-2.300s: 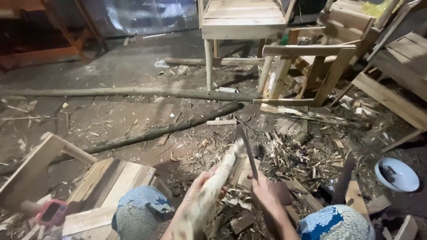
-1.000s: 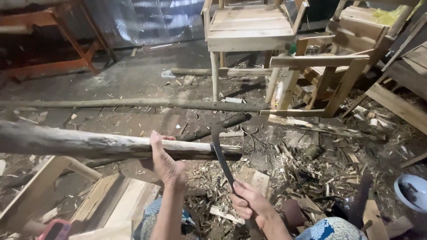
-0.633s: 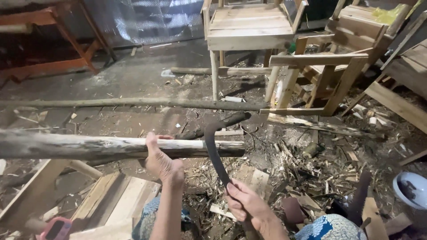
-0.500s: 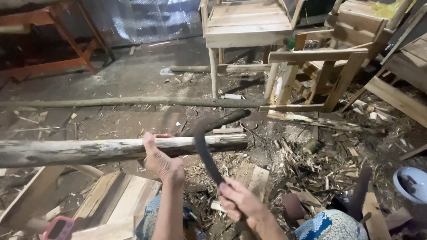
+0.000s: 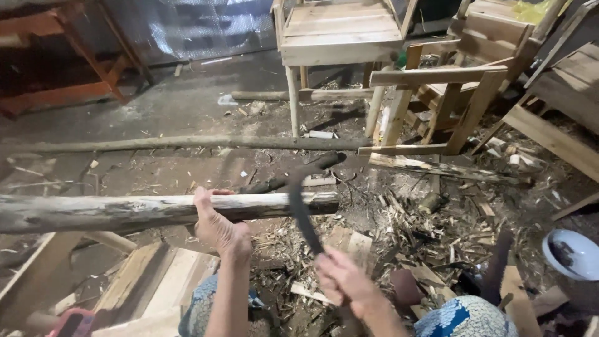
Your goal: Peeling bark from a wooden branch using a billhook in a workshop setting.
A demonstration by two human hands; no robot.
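My left hand (image 5: 215, 223) grips a thick, pale, partly peeled log (image 5: 93, 213) from below, fingers hooked over its top. The log lies level across the left half of the view, and its cut end (image 5: 327, 201) is near the middle. My right hand (image 5: 342, 282) is shut on the handle of a dark curved blade (image 5: 299, 209). The blade rises from that hand and crosses the log close to its cut end, with its hooked tip bending right above the log. My knees in blue patterned cloth (image 5: 458, 315) show at the bottom.
Unpainted wooden chairs (image 5: 340, 31) and chair frames (image 5: 437, 93) stand at the back and right. A long thin pole (image 5: 187, 142) lies across the dirt floor. Wood chips (image 5: 412, 237) cover the ground. Planks (image 5: 150, 287) lie at lower left, and a pale bowl (image 5: 571, 253) sits at right.
The log, earlier pointing away from me, has swung to lie level across the left. The curved blade has come up from beside it to cross the log's cut end.
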